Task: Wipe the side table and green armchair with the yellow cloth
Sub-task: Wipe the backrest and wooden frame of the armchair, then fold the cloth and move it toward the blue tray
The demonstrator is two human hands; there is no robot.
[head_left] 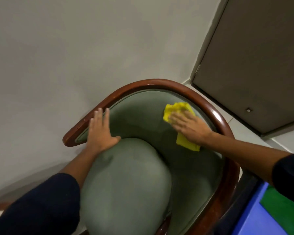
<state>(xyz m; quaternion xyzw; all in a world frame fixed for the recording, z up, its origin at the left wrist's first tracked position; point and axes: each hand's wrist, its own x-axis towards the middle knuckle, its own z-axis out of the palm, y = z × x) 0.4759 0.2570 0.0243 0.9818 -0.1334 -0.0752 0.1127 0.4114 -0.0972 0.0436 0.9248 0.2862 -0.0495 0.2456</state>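
The green armchair (139,119) fills the middle of the head view, with a curved dark wooden rim (159,83) and a rounded green seat cushion (126,180). My right hand (190,127) lies flat on the yellow cloth (180,109), pressing it against the inner right side of the padded backrest. The cloth shows above my fingers and below my palm. My left hand (100,131) rests flat with fingers spread on the left part of the rim and padding, holding nothing. The side table is not in view.
A plain pale wall (75,48) stands close behind the chair. A grey door (253,65) and light floor tiles (241,133) are at the right. A blue and green object (270,214) sits at the bottom right corner.
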